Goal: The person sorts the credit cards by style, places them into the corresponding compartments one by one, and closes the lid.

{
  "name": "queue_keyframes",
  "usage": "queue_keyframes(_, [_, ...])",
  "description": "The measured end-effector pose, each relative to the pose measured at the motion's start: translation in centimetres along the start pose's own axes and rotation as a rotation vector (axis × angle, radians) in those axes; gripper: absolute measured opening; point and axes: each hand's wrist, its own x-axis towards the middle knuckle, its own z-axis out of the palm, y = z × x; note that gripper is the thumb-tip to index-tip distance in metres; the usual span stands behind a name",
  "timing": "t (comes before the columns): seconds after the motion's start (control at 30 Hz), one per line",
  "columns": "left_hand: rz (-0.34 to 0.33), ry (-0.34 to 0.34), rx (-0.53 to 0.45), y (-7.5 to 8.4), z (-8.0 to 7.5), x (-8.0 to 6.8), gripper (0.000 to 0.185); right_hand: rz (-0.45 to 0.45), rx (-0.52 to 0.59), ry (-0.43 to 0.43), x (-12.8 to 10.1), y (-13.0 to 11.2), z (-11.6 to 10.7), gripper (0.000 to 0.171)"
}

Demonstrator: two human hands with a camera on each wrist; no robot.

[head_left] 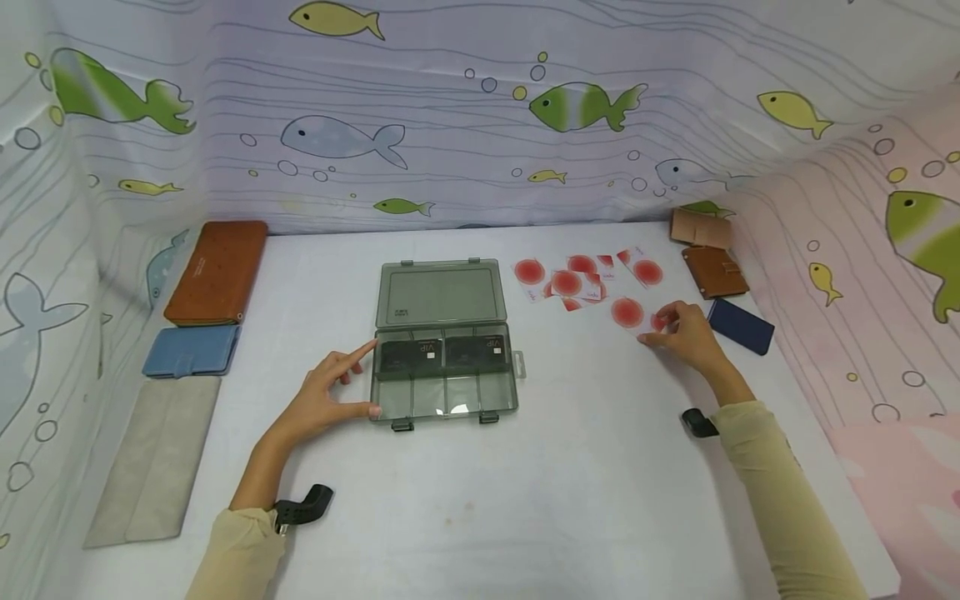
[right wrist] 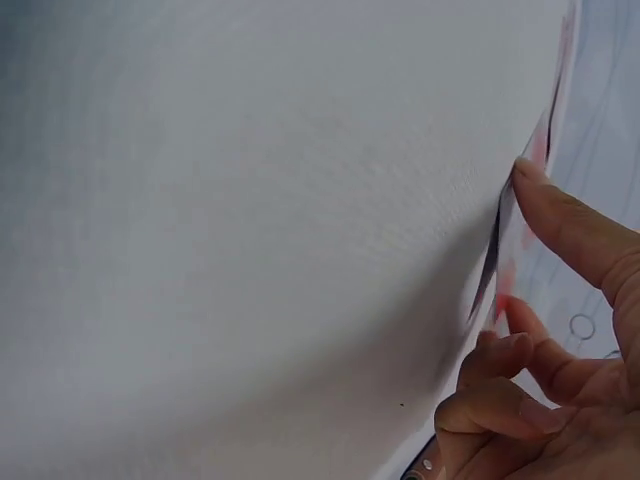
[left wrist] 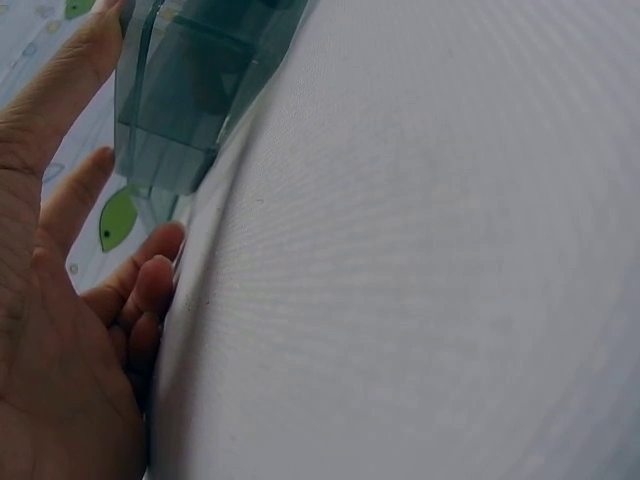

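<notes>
A translucent green compartment box (head_left: pixel 450 402) lies on the table with its lid (head_left: pixel 441 292) folded back. Black cards marked VIP (head_left: pixel 408 358) lie in its back compartments. My left hand (head_left: pixel 318 404) rests at the box's left side, thumb at the near corner and index finger stretched along the edge. In the left wrist view the box (left wrist: pixel 170 100) stands beyond the fingers. To the right, my right hand (head_left: pixel 690 337) pinches a white card (head_left: pixel 658 323) with a red spot between thumb and index finger. In the right wrist view this card (right wrist: pixel 512 240) shows edge-on, its near edge above the cloth.
Several white cards with red circles (head_left: pixel 566 283) lie scattered at the back right. A brown wallet (head_left: pixel 217 271), a blue wallet (head_left: pixel 191 350) and a grey sleeve (head_left: pixel 153 458) line the left side. Tan (head_left: pixel 699 229), brown (head_left: pixel 714 271) and navy (head_left: pixel 741 326) holders line the right.
</notes>
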Motion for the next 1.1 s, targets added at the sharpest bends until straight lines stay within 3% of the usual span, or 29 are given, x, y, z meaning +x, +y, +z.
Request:
queue_keyframes(0.27, [0.006,-0.005,-0.013,0.1,0.1,0.0,0.097,-0.01,0.007,0.057,-0.7,-0.1,0.2,0.056])
queue_keyframes(0.47, [0.006,-0.003,-0.01,-0.3,0.1,0.1,0.097,-0.026,0.079,0.096,-1.5,-0.1,0.5,0.051])
queue_keyframes(0.77, [0.007,-0.001,-0.016,-0.3,0.0,0.0,0.096,-0.109,0.347,0.113,-2.4,-1.6,1.1,0.043])
queue_keyframes(0.93, [0.016,0.001,-0.015,-0.3,0.0,0.0,0.096,-0.139,0.487,0.063,-2.7,-3.9,1.8,0.045])
queue_keyframes(1.1, [0.022,0.006,-0.001,-0.3,0.1,0.1,0.096,-0.168,0.554,-0.001,-3.2,-6.6,3.1,0.044])
